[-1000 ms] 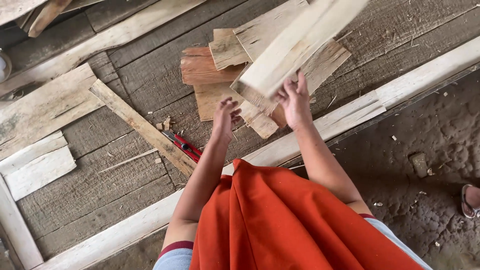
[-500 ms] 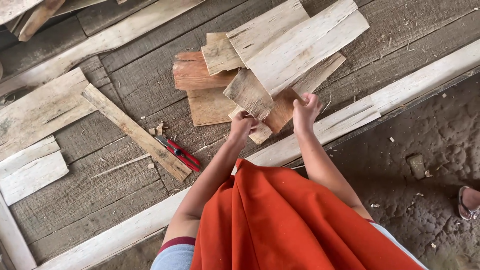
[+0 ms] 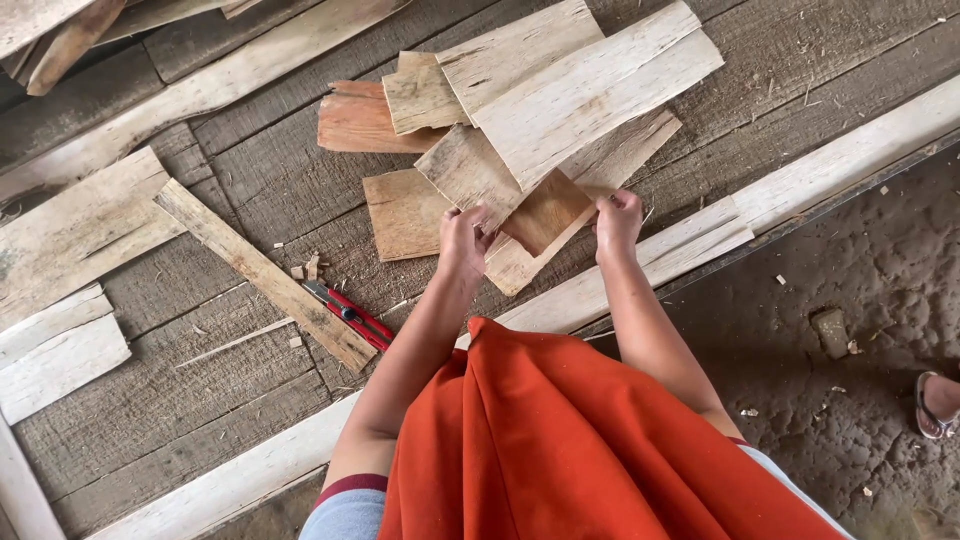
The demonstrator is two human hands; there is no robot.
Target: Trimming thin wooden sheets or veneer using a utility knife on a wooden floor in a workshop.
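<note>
Left hand: the left hand (image 3: 463, 243) is down at the near edge of the wood pile, fingers curled shut over the edge of a grey weathered slab (image 3: 470, 172), knuckles up.
Right hand: the right hand (image 3: 617, 222) is closed too, pinching the near corner of a pale slab (image 3: 625, 160) at the pile's right side; what the fingertips do underneath cannot be seen.
Wood pile: a loose stack of flat split pieces (image 3: 540, 130) sits on the plank floor (image 3: 250, 170) just ahead of both hands, overlapping at odd angles.
Top piece: a long pale board (image 3: 600, 85) lies on top, slanting up to the right.
Reddish pieces: an orange-brown slab (image 3: 355, 122) pokes out at the pile's left, another brown one (image 3: 403, 213) lies just left of the left hand, and a brown piece (image 3: 548, 212) shows between the two hands.
Cutter: a red utility knife (image 3: 350, 315) lies on the floor to the left of the left forearm, touching the end of a narrow slat (image 3: 262, 272).
Edge rail: a pale beam (image 3: 800, 185) runs diagonally under the arms, with bare dirt ground (image 3: 860, 290) beyond it.
Cloth: orange fabric (image 3: 570, 450) drapes over the person's lap.
Far right: someone else's sandalled foot (image 3: 938, 405) at the frame edge, well apart.
</note>
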